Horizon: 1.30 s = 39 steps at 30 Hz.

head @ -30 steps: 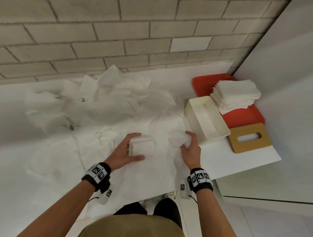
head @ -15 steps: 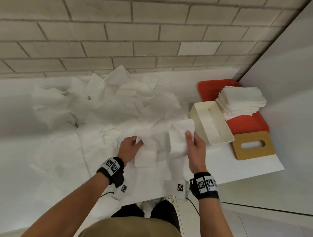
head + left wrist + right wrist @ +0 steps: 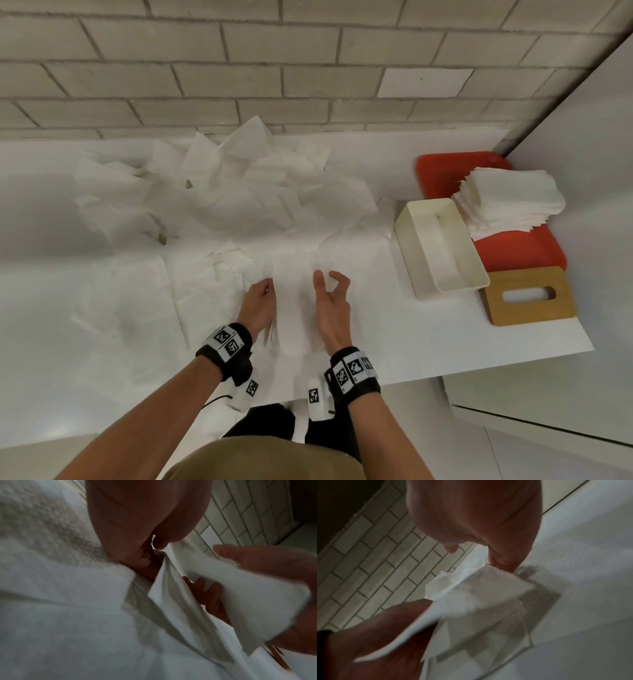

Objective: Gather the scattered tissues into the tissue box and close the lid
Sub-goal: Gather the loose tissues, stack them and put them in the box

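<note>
Several loose white tissues (image 3: 239, 202) lie scattered over the white table (image 3: 428, 342). My left hand (image 3: 262, 298) and right hand (image 3: 332, 294) face each other near the front edge, with a small bundle of folded tissues (image 3: 294, 308) held upright between them. In the left wrist view my left fingers (image 3: 144, 562) curl on one edge of the bundle (image 3: 231, 595), and the right thumb (image 3: 243, 557) and fingers clamp its other side. The cream tissue box (image 3: 404, 236) stands open to the right. Its wooden lid (image 3: 496, 308) with a slot lies just in front of the box.
A red tray (image 3: 442, 171) at the back right carries a neat stack of tissues (image 3: 510, 202). A brick wall (image 3: 308, 68) runs along the table's far side, and a white panel (image 3: 589, 171) closes off the right. The table's front edge is right below my wrists.
Both hands lifted their tissues off the table and brought them together, turned on edge, into one bundle. The view has shifted slightly down and left.
</note>
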{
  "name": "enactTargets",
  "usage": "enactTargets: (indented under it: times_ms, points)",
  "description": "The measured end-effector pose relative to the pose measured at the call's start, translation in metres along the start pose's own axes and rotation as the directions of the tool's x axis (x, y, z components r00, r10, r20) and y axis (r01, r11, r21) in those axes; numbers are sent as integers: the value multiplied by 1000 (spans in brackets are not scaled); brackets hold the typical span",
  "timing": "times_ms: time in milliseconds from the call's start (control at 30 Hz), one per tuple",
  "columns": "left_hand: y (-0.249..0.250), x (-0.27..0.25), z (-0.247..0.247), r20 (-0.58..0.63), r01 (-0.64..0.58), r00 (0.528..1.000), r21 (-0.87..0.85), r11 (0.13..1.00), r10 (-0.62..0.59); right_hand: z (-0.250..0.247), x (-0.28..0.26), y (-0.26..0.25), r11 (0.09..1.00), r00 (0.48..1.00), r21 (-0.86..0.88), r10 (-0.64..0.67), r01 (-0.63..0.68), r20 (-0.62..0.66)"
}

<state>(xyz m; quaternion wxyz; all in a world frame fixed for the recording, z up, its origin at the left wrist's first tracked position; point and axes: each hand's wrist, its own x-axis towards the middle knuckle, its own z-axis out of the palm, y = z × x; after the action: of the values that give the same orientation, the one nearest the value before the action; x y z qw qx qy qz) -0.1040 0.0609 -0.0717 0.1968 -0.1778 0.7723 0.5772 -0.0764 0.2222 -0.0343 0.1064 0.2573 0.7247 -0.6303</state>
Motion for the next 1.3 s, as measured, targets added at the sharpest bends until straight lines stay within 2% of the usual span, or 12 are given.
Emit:
enactTargets:
  times_ms: [133,300,433,600,733,833,900,1000,1067,1133,1200,1300]
  points:
    - [-3,0,1,-44,7,999,-7,1000,-8,2,-1,14,995,996,-61,-78,80,42]
    - [12,-10,8,-26,43,999,-101,994,-46,9,10,25,985,990,-104,-142,138,-27]
    - [13,-10,16,-18,-132,991,48,990,133,10,11,18,974,982,-133,-189,185,-18]
    - [41,-34,33,5,-378,925,-70,923,379,-11,5,10,968,974,-143,-218,208,-59]
    - [80,-47,58,122,-376,907,-201,905,404,-49,-1,-5,912,924,-179,-381,369,-37]
    - [112,-51,78,211,-370,877,-274,888,431,-87,-9,-16,791,853,-329,-511,516,108]
    - [131,-51,93,240,-409,843,-296,863,481,-115,-16,-23,781,844,-321,-513,535,159]
    - [161,-52,120,185,-486,802,-353,800,569,-159,-23,-33,873,872,-43,-487,485,-46]
    - [181,-52,139,175,-481,797,-397,782,579,-185,-24,-44,870,874,119,-460,479,-155]
    - [198,-50,160,199,-450,798,-432,782,569,-211,-21,-56,847,842,56,-514,528,-162]
    - [213,-45,177,195,-448,795,-452,772,575,-235,-11,-66,814,812,-100,-579,572,-70]
    - [238,-33,192,102,-524,786,-414,744,610,-266,12,-78,810,834,-217,-549,544,42]
